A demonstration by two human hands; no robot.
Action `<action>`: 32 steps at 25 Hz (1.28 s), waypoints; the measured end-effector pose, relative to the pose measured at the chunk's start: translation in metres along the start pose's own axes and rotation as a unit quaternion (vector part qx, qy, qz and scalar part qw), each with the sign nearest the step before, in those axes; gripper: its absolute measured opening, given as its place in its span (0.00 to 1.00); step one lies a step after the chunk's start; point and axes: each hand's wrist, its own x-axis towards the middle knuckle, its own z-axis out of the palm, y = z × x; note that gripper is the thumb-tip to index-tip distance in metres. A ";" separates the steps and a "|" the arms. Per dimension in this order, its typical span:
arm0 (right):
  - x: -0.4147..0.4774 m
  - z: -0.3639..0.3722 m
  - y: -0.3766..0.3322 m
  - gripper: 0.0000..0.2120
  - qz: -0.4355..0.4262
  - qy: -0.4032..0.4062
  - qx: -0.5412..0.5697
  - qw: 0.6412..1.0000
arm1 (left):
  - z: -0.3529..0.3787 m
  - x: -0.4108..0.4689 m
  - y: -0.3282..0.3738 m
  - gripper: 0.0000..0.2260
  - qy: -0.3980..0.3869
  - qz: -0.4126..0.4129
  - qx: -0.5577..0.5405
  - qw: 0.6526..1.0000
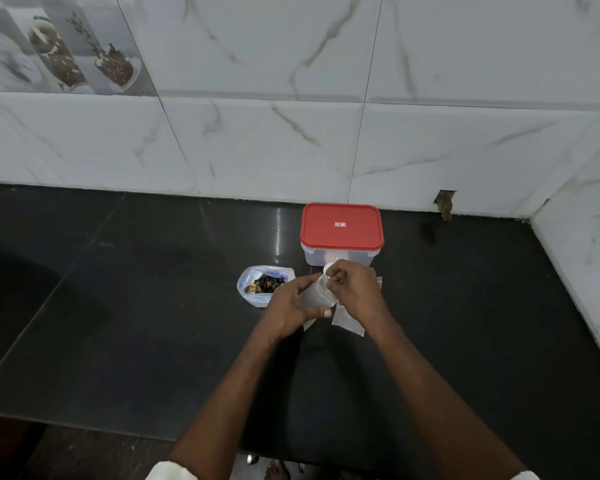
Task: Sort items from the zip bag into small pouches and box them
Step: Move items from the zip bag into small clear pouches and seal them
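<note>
Small pouch (317, 292) is held up off the counter (153, 306), just in front of the red-lidded box (342, 233). Left hand (286, 308) has its fingers curled round the pouch body. Right hand (355, 289) pinches the top edge with thumb and fingertips, other fingers tucked in. Looks like it's working the mouth open, but the clear film is too blurry to tell whether the seal has parted. Zip bag (248, 275) sits open in front-left of the box, dark items (267, 284) showing inside. Spare pouches (349, 322) lie flat in front of the box, under the right hand. Box lid is on. My read of the step: open the pouch for filling. To do it well, anchor the body low with the left hand, peel one lip only at a corner, don't crush the film, and keep the mouth facing up and close to the zip bag so transfer is short.
</note>
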 end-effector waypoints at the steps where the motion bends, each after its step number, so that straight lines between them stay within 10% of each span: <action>1: 0.001 0.001 -0.003 0.06 0.003 -0.009 0.017 1.000 | 0.002 0.000 -0.003 0.29 0.023 -0.004 -0.011 1.000; 6: 0.008 0.012 -0.003 0.09 0.090 -0.037 0.225 0.969 | 0.004 0.000 -0.017 0.25 0.091 0.002 -0.018 0.996; 13: 0.009 0.029 -0.008 0.11 0.013 0.006 0.016 1.000 | 0.006 -0.003 -0.022 0.38 0.109 0.007 0.026 0.994; 22: 0.019 0.025 -0.006 0.04 0.077 -0.044 0.077 0.993 | -0.004 -0.010 -0.025 0.23 0.176 -0.004 -0.057 0.983; 25: 0.034 0.021 0.031 0.08 0.128 0.100 -0.073 0.984 | -0.015 -0.015 -0.032 0.20 0.263 -0.027 -0.113 0.958; 32: 0.017 0.070 0.035 0.10 0.126 0.012 -0.256 0.958 | -0.047 -0.021 -0.050 0.17 0.322 -0.007 -0.163 0.933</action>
